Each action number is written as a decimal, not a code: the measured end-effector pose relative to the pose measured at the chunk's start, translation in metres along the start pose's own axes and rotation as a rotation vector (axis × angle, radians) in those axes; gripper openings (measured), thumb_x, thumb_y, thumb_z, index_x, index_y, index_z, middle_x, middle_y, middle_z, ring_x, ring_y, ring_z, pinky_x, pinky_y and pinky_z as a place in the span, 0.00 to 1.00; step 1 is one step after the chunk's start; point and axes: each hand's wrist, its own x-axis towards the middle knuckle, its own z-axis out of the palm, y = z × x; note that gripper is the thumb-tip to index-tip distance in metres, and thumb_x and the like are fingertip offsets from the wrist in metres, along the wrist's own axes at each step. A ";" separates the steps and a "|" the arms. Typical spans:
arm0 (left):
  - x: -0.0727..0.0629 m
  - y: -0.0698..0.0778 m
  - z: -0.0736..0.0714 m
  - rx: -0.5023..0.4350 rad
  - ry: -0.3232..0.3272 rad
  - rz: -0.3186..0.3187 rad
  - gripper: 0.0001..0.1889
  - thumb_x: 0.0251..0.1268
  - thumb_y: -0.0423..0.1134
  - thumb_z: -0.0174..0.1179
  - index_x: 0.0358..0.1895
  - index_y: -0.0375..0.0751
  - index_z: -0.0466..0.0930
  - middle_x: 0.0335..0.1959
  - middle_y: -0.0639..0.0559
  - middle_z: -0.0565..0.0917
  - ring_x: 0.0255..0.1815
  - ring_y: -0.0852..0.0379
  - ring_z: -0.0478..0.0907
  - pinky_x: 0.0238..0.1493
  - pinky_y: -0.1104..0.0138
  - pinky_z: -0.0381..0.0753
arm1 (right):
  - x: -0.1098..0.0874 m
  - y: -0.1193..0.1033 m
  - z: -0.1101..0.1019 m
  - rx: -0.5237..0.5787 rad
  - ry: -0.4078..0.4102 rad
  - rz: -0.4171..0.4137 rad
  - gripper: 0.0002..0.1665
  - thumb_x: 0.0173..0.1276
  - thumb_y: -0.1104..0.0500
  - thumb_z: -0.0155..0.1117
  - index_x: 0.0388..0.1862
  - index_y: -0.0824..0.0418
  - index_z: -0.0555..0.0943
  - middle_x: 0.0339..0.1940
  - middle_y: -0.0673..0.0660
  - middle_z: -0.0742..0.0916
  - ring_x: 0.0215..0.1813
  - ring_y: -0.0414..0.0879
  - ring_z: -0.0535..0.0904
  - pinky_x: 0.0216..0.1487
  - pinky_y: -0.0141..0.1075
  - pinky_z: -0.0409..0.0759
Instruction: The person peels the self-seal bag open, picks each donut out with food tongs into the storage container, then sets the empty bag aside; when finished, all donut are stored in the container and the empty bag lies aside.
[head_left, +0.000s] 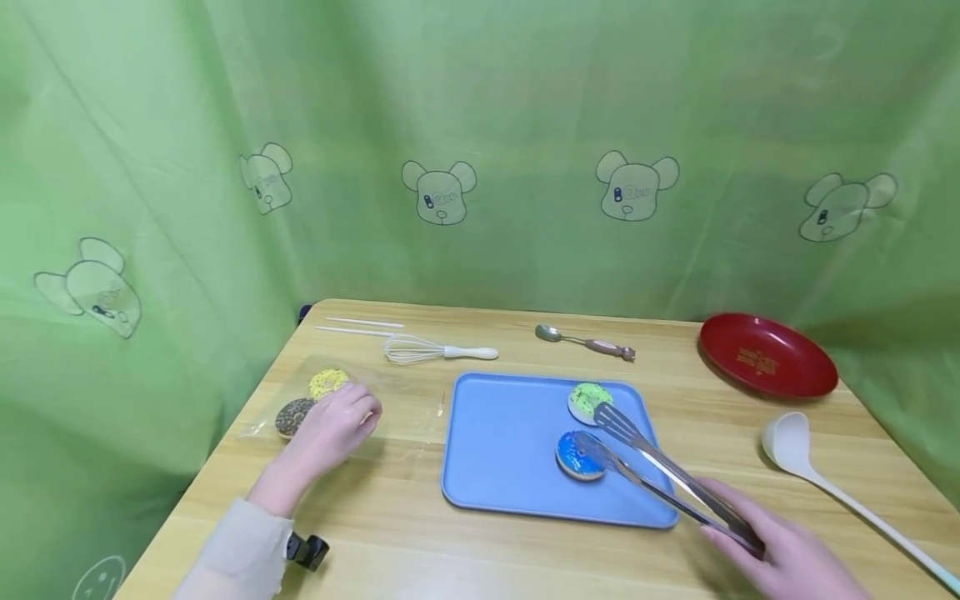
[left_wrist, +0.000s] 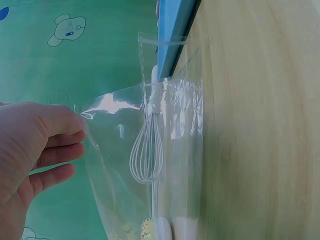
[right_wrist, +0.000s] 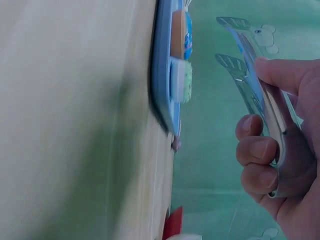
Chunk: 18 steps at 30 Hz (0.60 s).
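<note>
My left hand (head_left: 337,418) pinches the edge of a clear plastic bag (left_wrist: 120,140) between thumb and forefinger, lifting its film off the table. A yellow doughnut (head_left: 327,382) and a chocolate doughnut (head_left: 293,416) are at the bag's far left end, beside that hand. My right hand (head_left: 780,542) grips metal tongs (right_wrist: 282,130) by the handle, their slotted ends spread apart. In the head view those ends overlap a green doughnut (head_left: 587,400) and a blue doughnut (head_left: 577,458). Both doughnuts sit on the right part of a blue tray (head_left: 502,442); the right wrist view shows the tongs above them.
Behind the bag lie white chopsticks (head_left: 360,332) and a white whisk (head_left: 442,351). A spoon (head_left: 585,341) rests behind the tray. At the right are a red plate (head_left: 795,367) and a white ladle (head_left: 791,442). A green curtain (head_left: 525,250) hangs around the wooden table.
</note>
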 end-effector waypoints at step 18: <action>0.000 0.000 -0.005 -0.013 -0.028 -0.042 0.05 0.46 0.27 0.65 0.28 0.39 0.80 0.29 0.53 0.79 0.31 0.56 0.76 0.34 0.67 0.79 | 0.049 -0.038 0.022 0.049 0.021 -0.148 0.29 0.62 0.46 0.64 0.62 0.40 0.70 0.18 0.40 0.68 0.21 0.33 0.63 0.20 0.27 0.63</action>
